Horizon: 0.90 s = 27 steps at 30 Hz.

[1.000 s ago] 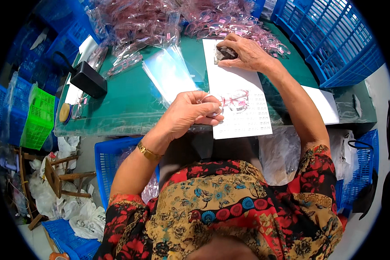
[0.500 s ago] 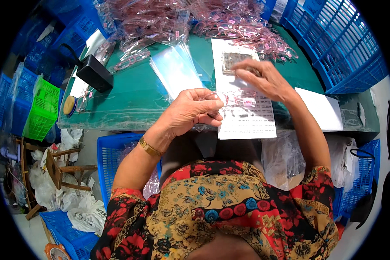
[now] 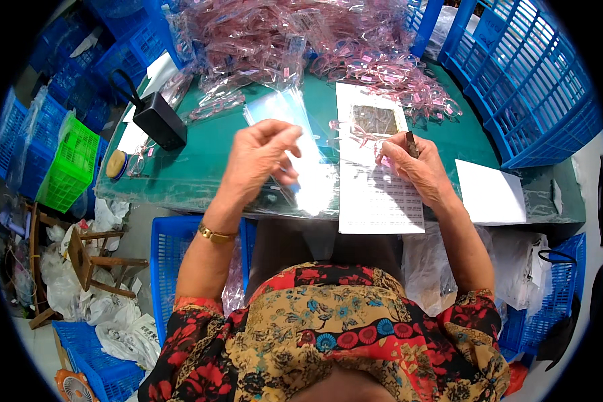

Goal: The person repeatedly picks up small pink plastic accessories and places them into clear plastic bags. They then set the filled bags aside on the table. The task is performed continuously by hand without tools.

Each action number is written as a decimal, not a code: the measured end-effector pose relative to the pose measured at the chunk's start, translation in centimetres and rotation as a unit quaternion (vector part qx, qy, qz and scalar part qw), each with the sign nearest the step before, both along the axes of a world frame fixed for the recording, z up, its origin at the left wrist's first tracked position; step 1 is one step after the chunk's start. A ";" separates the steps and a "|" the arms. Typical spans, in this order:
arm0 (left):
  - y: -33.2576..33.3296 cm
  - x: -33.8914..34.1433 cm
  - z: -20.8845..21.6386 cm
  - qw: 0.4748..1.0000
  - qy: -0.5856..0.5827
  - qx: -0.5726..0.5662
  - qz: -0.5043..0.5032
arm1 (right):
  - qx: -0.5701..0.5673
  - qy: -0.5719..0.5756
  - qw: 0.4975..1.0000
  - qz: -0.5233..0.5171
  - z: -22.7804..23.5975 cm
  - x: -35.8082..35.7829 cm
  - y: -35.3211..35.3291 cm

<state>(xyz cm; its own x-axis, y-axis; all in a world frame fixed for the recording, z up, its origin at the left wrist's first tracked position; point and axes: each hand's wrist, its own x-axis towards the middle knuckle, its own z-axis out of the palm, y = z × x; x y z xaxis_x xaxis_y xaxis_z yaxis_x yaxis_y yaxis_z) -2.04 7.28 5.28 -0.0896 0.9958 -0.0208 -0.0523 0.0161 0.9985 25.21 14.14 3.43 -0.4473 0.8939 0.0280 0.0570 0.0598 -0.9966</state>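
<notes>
Green tabletop (image 3: 201,164): right hand (image 3: 421,167) partly covers pink glasses (image 3: 364,136); left hand (image 3: 258,159) blurred.

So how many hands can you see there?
2: the left hand is near the clear plastic sleeves, and the right hand holds pink glasses over the white printed sheet.

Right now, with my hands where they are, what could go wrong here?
Two things, as far as I can judge. Your right hand has both the pink glasses and a dark, narrow object in its fingers, so that object might knock or scratch the frame. The clear plastic sleeves reach close to the front edge of the green table, so a brush from your left hand could slide some off.
</notes>
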 end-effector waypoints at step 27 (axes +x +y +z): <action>2.5 -4.6 -3.6 0.778 0.578 0.004 0.247 | 0.091 0.011 0.994 -0.057 -1.4 -0.4 -0.2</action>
<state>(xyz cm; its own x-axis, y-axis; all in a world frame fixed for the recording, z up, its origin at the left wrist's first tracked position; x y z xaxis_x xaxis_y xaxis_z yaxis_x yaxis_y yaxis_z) -6.62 9.81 1.66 -0.4156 0.8340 0.3629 0.8824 0.2729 0.3832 24.85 13.98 2.04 -0.3412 0.9180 0.2023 0.0513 0.2330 -0.9711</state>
